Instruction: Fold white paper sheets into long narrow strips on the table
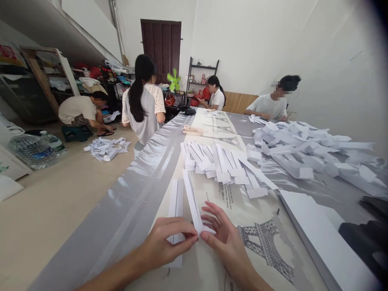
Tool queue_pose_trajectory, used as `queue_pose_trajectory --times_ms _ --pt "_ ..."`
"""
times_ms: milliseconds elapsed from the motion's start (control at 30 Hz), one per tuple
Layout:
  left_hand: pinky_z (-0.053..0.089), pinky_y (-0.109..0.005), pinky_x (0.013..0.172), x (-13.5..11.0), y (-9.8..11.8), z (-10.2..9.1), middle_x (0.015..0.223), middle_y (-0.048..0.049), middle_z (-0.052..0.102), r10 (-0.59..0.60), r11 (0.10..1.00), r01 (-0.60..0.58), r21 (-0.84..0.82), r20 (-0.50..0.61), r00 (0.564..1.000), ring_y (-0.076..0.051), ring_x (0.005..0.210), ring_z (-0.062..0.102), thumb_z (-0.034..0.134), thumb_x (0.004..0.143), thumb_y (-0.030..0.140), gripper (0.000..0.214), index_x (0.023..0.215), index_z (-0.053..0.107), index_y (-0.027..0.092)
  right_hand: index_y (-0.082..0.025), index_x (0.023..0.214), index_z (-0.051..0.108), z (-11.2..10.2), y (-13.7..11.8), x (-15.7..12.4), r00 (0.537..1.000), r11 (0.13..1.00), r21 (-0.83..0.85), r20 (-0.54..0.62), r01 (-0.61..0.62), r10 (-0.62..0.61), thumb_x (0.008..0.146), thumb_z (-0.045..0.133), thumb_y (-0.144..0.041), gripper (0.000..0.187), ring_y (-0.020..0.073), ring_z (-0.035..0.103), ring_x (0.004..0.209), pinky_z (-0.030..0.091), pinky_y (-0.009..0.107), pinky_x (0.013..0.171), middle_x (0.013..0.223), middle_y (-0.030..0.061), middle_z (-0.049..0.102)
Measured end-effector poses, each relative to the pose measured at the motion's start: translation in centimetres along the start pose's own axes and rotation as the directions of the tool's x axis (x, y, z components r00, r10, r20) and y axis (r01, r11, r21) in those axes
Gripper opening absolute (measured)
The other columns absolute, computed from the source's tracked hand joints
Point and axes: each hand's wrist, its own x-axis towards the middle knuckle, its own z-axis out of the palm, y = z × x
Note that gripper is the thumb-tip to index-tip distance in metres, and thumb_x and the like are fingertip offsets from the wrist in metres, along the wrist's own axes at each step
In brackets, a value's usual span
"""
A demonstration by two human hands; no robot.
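A folded white paper strip (191,198) stands tilted between my hands, with a flap bent out at its lower end. My left hand (172,238) pinches that lower end between thumb and fingertips. On the other side, my right hand (224,238) has its thumb against the flap, with its fingers curved and somewhat spread behind it. Another folded paper strip (176,202) lies flat on the table, partly covered by my left hand. Just beyond, a row of overlapping folded paper pieces (224,161) rests on the printed tablecloth (242,210).
A large heap of folded papers (303,145) fills the table's right side. Nearer stands a stack of white sheets (318,230), beside a dark object (363,246). Several people sit around the room. More papers (107,148) lie on the floor left, near plastic bottles (36,147).
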Motion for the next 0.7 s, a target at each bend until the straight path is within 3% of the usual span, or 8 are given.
queue_pose_trajectory --times_ms 67,133,300,467,600,700 --pt "0.053 -0.020 0.070 -0.1 0.2 0.1 0.081 -0.0037 0.071 0.050 0.998 -0.050 0.033 0.018 0.999 -0.013 0.071 0.066 0.065 0.090 0.009 0.012 0.096 0.069 0.017 -0.030 0.142 0.050 0.0 -0.1 0.2 0.987 0.979 0.146 0.092 -0.145 0.132 0.078 0.084 -0.039 0.074 0.0275 0.062 0.109 0.051 0.042 0.092 0.117 0.0094 0.064" --pt "0.053 -0.021 0.071 -0.3 0.5 0.1 0.083 -0.0036 0.071 0.050 0.997 -0.052 0.054 0.049 0.998 -0.013 0.073 0.066 0.064 0.091 0.008 0.013 0.098 0.068 0.018 -0.025 0.136 0.055 0.0 -0.4 0.4 0.970 0.950 0.229 0.169 -0.211 0.175 0.073 0.087 -0.038 0.072 0.0289 0.066 0.103 0.053 0.043 0.088 0.108 0.0094 0.069" --pt "0.051 -0.022 0.073 -0.4 0.5 0.4 0.083 -0.0008 0.068 -0.084 0.995 0.080 0.056 0.090 0.992 -0.012 0.073 0.064 0.061 0.092 0.013 0.008 0.097 0.061 0.020 -0.029 0.141 0.047 0.1 -1.4 0.7 0.980 0.955 0.255 0.161 -0.153 0.114 0.071 0.089 -0.034 0.081 0.0289 0.070 0.096 0.055 0.045 0.085 0.117 0.0104 0.071" --pt "0.044 -0.020 0.062 -0.4 0.1 0.5 0.072 0.0035 0.060 -0.370 0.923 0.383 -0.033 0.193 0.909 -0.011 0.065 0.054 0.059 0.095 0.024 0.007 0.097 0.053 0.021 -0.022 0.112 0.070 -0.4 -1.3 0.6 0.990 0.997 0.070 0.140 -0.038 0.028 0.076 0.084 -0.038 0.042 0.0293 0.070 0.095 0.055 0.046 0.090 0.105 0.0097 0.075" --pt "0.032 -0.022 0.056 -0.1 -0.2 0.2 0.064 0.0041 0.048 -0.318 0.948 0.310 0.075 0.264 0.910 -0.009 0.057 0.040 0.053 0.098 0.025 0.024 0.075 0.056 0.017 -0.021 0.090 0.078 -0.7 -1.2 0.7 0.989 0.998 -0.058 0.148 0.010 -0.001 0.080 0.080 -0.041 0.022 0.0267 0.069 0.086 0.055 0.041 0.086 0.088 0.0070 0.075" --pt "0.029 -0.023 0.055 0.3 -0.2 -0.1 0.063 0.0033 0.045 -0.304 0.953 0.292 0.085 0.224 0.926 -0.009 0.057 0.037 0.052 0.097 0.025 0.029 0.070 0.058 0.016 -0.020 0.079 0.076 -0.9 -1.1 1.0 0.987 0.992 -0.120 0.160 0.043 -0.024 0.086 0.075 -0.042 0.023 0.0198 0.064 0.070 0.054 0.031 0.069 0.073 0.0034 0.071"
